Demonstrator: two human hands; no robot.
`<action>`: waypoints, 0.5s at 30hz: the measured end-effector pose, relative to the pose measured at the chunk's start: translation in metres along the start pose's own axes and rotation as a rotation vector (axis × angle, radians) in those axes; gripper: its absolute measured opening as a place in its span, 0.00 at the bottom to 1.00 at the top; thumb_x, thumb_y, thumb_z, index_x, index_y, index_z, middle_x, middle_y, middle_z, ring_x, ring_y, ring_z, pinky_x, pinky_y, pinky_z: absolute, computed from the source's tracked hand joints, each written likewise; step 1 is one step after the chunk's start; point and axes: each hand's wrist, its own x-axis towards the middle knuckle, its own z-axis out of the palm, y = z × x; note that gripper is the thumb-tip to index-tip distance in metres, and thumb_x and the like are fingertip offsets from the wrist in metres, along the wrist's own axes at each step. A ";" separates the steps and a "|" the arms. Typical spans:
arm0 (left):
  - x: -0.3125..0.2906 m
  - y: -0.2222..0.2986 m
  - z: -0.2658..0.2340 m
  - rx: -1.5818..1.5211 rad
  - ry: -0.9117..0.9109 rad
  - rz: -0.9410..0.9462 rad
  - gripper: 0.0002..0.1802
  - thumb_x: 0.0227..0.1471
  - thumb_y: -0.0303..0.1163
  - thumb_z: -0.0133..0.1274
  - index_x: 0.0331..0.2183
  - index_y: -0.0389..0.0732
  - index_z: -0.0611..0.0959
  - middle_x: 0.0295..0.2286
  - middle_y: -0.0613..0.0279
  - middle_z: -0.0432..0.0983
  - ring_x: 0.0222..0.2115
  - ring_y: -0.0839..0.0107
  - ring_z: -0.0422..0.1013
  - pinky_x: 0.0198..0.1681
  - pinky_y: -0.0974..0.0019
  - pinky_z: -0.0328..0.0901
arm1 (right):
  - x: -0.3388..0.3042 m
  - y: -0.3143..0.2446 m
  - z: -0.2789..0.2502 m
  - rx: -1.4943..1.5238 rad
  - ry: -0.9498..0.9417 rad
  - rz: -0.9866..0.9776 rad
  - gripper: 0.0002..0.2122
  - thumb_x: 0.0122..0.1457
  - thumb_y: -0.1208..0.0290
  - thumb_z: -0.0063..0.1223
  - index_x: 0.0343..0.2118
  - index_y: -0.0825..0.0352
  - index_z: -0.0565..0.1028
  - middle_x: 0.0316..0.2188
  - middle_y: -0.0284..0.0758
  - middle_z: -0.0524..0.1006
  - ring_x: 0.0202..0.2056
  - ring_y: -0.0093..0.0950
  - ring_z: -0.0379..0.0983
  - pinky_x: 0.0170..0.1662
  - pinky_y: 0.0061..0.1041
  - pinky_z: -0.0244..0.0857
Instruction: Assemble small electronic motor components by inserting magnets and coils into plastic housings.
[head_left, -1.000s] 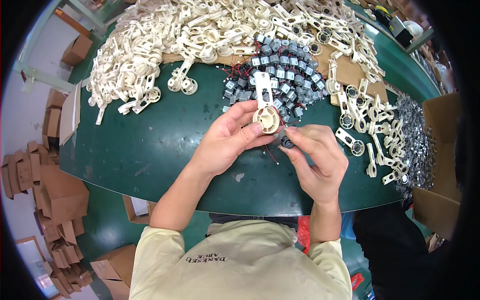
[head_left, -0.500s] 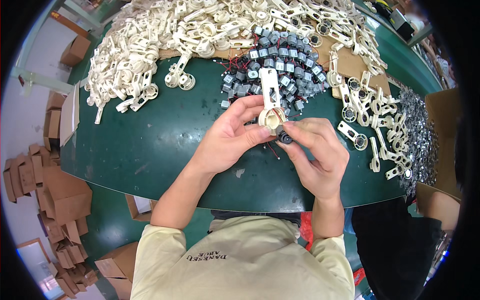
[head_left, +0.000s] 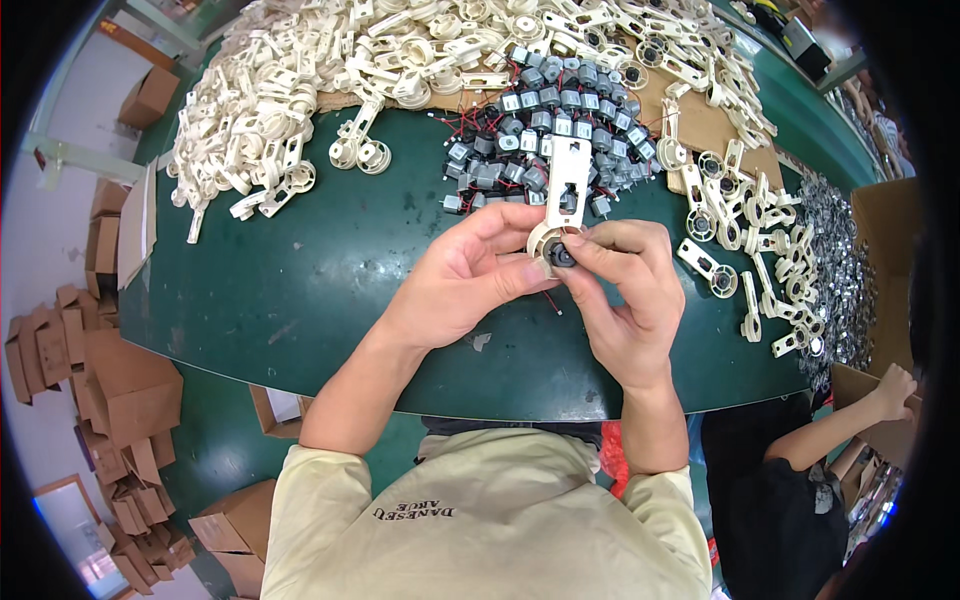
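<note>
My left hand [head_left: 452, 278] pinches a cream plastic housing [head_left: 565, 160] by its round cup, thumb at the near side and fingers behind. The housing's flat slotted arm points away from me. My right hand [head_left: 632, 290] grips a small dark motor [head_left: 562, 256] between thumb and fingers, at the mouth of the cup. My fingers partly cover the cup, so how deep the motor sits cannot be told. A thin red wire [head_left: 552, 302] hangs below my hands. Just beyond them lies a pile of small grey motors [head_left: 490, 150] with red wires.
Loose cream housings [head_left: 250, 130] are heaped along the far and left sides of the green table [head_left: 250, 300]. Housings with dark centres [head_left: 722, 282] lie at right, beside many small metallic parts [head_left: 835, 270]. Another person's hand [head_left: 890, 392] is near a cardboard box [head_left: 890, 250].
The motor has moved from beside the cup to its mouth. The housing has tilted, its arm shifting right. The other person's forearm and fist have come into fuller view at lower right.
</note>
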 end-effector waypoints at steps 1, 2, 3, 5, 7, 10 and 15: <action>0.000 0.000 0.000 0.047 -0.009 0.032 0.21 0.57 0.22 0.53 0.52 0.36 0.69 0.50 0.54 0.70 0.50 0.66 0.69 0.54 0.57 0.67 | -0.001 -0.001 0.001 0.000 0.001 0.001 0.15 0.44 0.84 0.65 0.37 0.66 0.79 0.34 0.34 0.77 0.36 0.30 0.73 0.36 0.25 0.69; 0.000 -0.001 0.000 0.048 -0.009 0.030 0.21 0.57 0.22 0.53 0.52 0.36 0.69 0.50 0.54 0.70 0.50 0.66 0.69 0.54 0.57 0.67 | -0.001 -0.003 0.002 0.006 -0.017 0.020 0.15 0.44 0.84 0.64 0.37 0.66 0.79 0.35 0.35 0.76 0.36 0.30 0.74 0.36 0.25 0.69; 0.000 -0.001 0.000 0.105 0.031 0.020 0.21 0.56 0.21 0.52 0.51 0.36 0.69 0.50 0.54 0.70 0.50 0.67 0.69 0.53 0.58 0.67 | -0.001 -0.004 0.004 0.013 -0.033 0.038 0.14 0.45 0.84 0.64 0.38 0.67 0.79 0.36 0.36 0.76 0.36 0.30 0.74 0.36 0.24 0.70; 0.000 0.000 0.002 0.165 0.070 0.006 0.20 0.56 0.20 0.52 0.51 0.36 0.69 0.50 0.54 0.70 0.50 0.68 0.69 0.53 0.60 0.67 | 0.002 -0.007 0.005 0.061 -0.036 0.079 0.15 0.47 0.85 0.62 0.39 0.67 0.78 0.38 0.37 0.75 0.36 0.30 0.74 0.36 0.24 0.70; 0.001 0.001 0.009 0.137 0.122 0.120 0.17 0.56 0.18 0.52 0.48 0.32 0.70 0.48 0.54 0.71 0.47 0.71 0.71 0.50 0.67 0.68 | 0.003 -0.004 0.006 0.149 -0.010 0.112 0.15 0.50 0.85 0.58 0.43 0.67 0.76 0.40 0.39 0.74 0.36 0.29 0.74 0.37 0.25 0.70; 0.001 -0.001 0.009 0.130 0.098 0.170 0.17 0.56 0.18 0.51 0.48 0.32 0.70 0.47 0.55 0.72 0.46 0.71 0.71 0.50 0.67 0.68 | 0.004 -0.001 0.003 0.116 -0.027 0.082 0.16 0.51 0.85 0.58 0.44 0.68 0.76 0.41 0.39 0.74 0.36 0.28 0.74 0.37 0.25 0.70; -0.002 -0.002 0.003 0.165 0.088 0.117 0.18 0.57 0.18 0.50 0.49 0.32 0.70 0.47 0.55 0.71 0.47 0.69 0.71 0.52 0.64 0.66 | -0.001 0.001 0.010 0.150 -0.035 0.138 0.16 0.51 0.84 0.58 0.44 0.68 0.76 0.39 0.38 0.75 0.34 0.28 0.73 0.36 0.25 0.69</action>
